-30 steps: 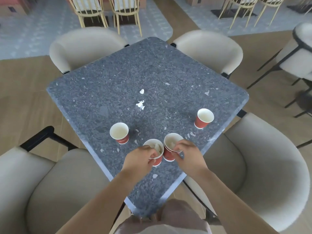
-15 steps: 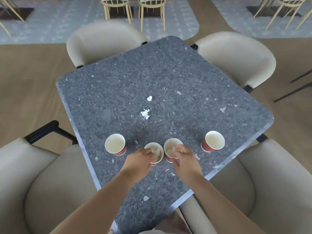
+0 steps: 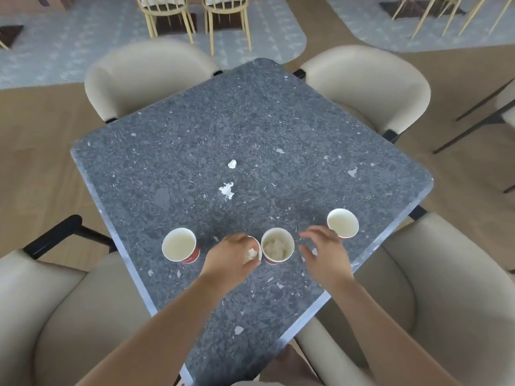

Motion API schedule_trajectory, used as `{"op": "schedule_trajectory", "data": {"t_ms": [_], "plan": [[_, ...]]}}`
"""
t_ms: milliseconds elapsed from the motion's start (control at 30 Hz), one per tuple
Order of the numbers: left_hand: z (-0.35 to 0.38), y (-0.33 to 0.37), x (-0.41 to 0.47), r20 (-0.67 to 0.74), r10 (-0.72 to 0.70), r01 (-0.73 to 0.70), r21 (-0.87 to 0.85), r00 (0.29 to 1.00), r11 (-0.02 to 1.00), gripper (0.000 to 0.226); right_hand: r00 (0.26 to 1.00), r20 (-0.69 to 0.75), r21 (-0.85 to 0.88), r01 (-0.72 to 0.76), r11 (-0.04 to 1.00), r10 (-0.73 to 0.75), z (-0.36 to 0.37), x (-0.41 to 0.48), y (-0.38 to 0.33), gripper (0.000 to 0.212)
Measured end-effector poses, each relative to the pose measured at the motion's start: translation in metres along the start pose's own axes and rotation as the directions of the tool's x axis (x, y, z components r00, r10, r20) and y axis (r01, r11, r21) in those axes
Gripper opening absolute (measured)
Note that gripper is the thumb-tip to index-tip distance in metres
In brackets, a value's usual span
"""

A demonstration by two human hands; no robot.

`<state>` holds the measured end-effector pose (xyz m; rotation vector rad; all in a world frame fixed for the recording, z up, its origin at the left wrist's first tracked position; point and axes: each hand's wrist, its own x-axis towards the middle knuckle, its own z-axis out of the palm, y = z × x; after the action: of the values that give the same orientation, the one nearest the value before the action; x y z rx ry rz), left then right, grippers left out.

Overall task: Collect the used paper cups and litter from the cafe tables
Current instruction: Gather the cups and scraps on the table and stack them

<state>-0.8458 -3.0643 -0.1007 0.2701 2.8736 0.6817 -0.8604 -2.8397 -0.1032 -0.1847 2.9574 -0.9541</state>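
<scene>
Several red paper cups stand in a row near the front of the dark speckled table (image 3: 278, 112). My left hand (image 3: 230, 254) grips one cup (image 3: 255, 253) that holds crumpled white paper. Right beside it stands a cup (image 3: 277, 248) filled with paper scraps. My right hand (image 3: 324, 250) hovers open between that cup and the right cup (image 3: 342, 222), fingers spread, holding nothing. An empty cup (image 3: 179, 245) stands at the left. Two white paper scraps lie mid-table: a small one (image 3: 232, 163) and a larger one (image 3: 227, 190).
Beige padded chairs surround the table: far left (image 3: 145, 76), far right (image 3: 365, 84), near left (image 3: 55, 316), near right (image 3: 446, 288). Wooden chairs (image 3: 195, 15) stand on a grey rug behind.
My right hand has let go of the scrap-filled cup and moved right, fingers spread. My left hand still grips its cup. The view has shifted slightly.
</scene>
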Motion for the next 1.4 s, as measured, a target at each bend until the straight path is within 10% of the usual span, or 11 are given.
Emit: {"op": "schedule_trajectory", "data": {"t_ms": [500,933,1400], "plan": [[-0.033,-0.043,-0.015,-0.067,-0.135,0.135,-0.012,0.989,0.991,0.011,0.954,0.026,-0.331,-0.273,0.903,0.298,-0.003,0.034,0.03,0.041],[-0.034,-0.081,-0.018,-0.044,-0.388,0.39,0.067,0.921,0.918,0.024,0.999,0.018,-0.151,-0.046,0.988,0.049,0.02,0.076,-0.03,0.029],[-0.045,-0.07,0.021,-0.049,-0.211,0.215,0.09,0.976,0.973,0.03,0.954,0.3,-0.159,0.055,0.986,-0.005,0.043,0.093,-0.053,0.02]]}}
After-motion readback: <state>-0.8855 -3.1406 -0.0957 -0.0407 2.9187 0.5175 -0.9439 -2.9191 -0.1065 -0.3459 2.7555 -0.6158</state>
